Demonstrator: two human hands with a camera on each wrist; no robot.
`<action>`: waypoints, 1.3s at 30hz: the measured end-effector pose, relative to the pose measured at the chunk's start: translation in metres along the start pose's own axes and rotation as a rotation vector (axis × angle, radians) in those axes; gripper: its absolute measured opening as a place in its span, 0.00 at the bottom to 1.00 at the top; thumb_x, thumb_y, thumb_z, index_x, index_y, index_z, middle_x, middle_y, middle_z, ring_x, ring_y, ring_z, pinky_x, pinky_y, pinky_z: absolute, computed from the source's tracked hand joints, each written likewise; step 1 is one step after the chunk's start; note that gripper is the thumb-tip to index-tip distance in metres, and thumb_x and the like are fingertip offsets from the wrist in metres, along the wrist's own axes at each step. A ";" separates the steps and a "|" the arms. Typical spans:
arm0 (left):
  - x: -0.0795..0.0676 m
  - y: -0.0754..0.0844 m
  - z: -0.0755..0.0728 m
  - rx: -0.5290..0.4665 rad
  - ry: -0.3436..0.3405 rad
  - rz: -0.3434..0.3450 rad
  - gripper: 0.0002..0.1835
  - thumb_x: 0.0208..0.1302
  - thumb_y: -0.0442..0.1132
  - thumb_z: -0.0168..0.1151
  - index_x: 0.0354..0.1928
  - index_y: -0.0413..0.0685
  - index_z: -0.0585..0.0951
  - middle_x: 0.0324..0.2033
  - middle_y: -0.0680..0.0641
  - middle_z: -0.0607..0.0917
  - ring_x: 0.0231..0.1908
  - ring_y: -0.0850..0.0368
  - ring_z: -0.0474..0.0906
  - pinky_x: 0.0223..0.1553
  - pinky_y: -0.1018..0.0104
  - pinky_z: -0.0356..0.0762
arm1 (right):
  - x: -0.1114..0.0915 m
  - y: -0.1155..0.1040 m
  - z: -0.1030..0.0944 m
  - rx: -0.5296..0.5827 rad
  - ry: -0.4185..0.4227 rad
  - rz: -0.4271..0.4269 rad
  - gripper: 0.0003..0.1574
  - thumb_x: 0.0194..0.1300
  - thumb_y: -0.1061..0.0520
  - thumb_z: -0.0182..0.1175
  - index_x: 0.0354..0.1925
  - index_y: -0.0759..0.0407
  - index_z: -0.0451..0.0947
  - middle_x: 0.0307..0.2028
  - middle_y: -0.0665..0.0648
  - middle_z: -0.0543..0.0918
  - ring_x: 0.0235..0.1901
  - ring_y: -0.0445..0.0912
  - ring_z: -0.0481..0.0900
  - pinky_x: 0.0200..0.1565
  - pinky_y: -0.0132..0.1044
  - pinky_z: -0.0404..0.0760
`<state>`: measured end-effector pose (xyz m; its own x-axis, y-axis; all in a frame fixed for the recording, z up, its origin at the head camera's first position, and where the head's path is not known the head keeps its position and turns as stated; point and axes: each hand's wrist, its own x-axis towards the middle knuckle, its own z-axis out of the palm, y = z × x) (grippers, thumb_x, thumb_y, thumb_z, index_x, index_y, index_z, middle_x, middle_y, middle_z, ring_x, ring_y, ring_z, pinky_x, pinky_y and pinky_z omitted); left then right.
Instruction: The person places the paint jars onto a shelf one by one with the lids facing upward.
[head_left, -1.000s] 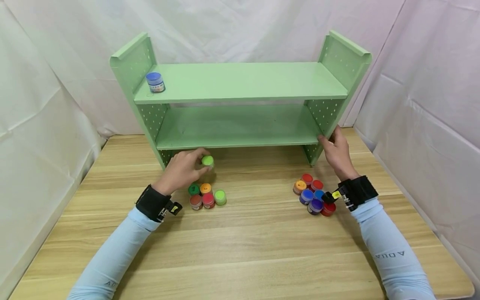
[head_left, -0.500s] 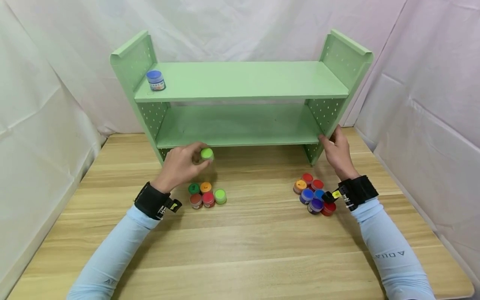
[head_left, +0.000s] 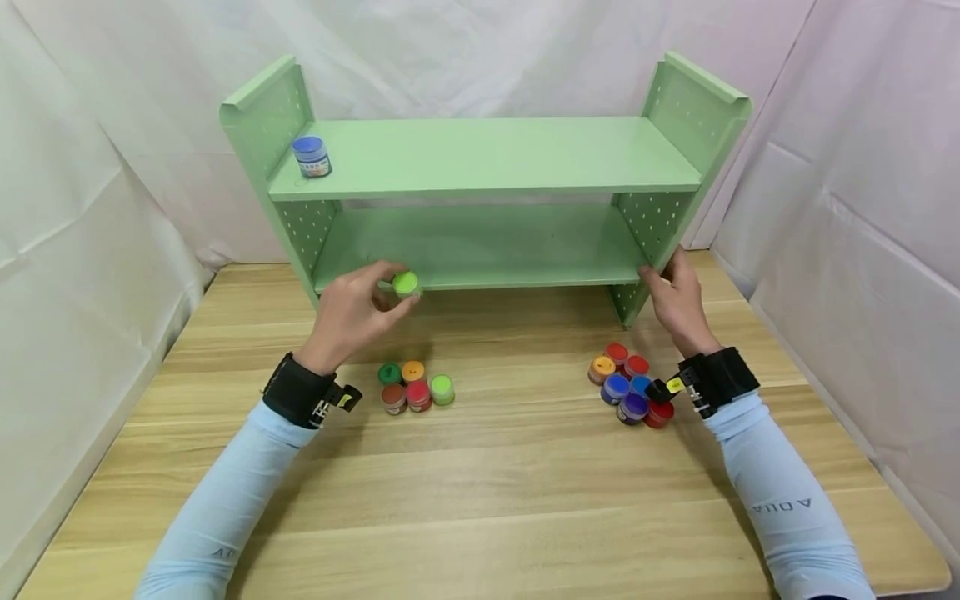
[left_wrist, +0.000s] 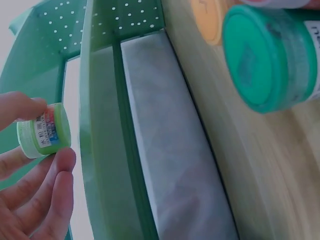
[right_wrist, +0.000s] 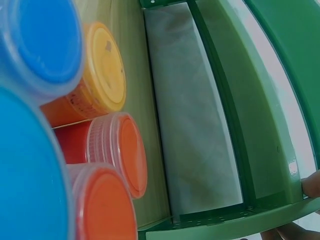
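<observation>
Just by the lower shelf of the green rack, held a lime-lidded jar in the air, pinched between thumb and fingers of the left hand, beyond five jars on the table. With the right hand, gripped the rack's right side panel, thumb and fingers on opposite faces, near seven more jars.

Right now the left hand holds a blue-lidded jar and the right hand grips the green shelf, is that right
No, the jar in the left hand has a green lid, as the head view shows; the right hand does grip the green shelf.
</observation>
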<state>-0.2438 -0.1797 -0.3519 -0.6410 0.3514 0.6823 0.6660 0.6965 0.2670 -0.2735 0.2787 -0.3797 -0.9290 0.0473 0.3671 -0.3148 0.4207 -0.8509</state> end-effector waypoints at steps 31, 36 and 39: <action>0.055 0.007 -0.057 0.030 0.267 0.208 0.22 0.53 0.42 0.66 0.52 0.44 0.82 0.32 0.47 0.83 0.17 0.61 0.73 0.21 0.65 0.71 | 0.003 0.000 0.003 -0.001 0.003 -0.022 0.34 0.73 0.51 0.48 0.73 0.50 0.53 0.59 0.61 0.68 0.52 0.47 0.66 0.48 0.42 0.68; 0.063 0.008 -0.066 0.032 0.320 0.246 0.22 0.52 0.40 0.66 0.51 0.40 0.82 0.31 0.46 0.83 0.16 0.60 0.73 0.20 0.65 0.72 | 0.002 0.001 0.003 -0.008 0.001 -0.020 0.34 0.73 0.50 0.48 0.73 0.49 0.52 0.60 0.61 0.68 0.52 0.47 0.66 0.49 0.43 0.68; 0.069 0.008 -0.071 0.061 0.341 0.261 0.22 0.53 0.41 0.65 0.50 0.38 0.82 0.32 0.44 0.83 0.15 0.60 0.74 0.19 0.65 0.72 | 0.002 0.001 0.003 -0.005 0.000 -0.015 0.34 0.73 0.50 0.48 0.73 0.49 0.52 0.60 0.61 0.68 0.52 0.47 0.66 0.49 0.43 0.68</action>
<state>-0.2551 -0.1947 -0.2543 -0.2841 0.3010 0.9103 0.7589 0.6508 0.0217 -0.2765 0.2768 -0.3811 -0.9242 0.0405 0.3797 -0.3278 0.4258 -0.8433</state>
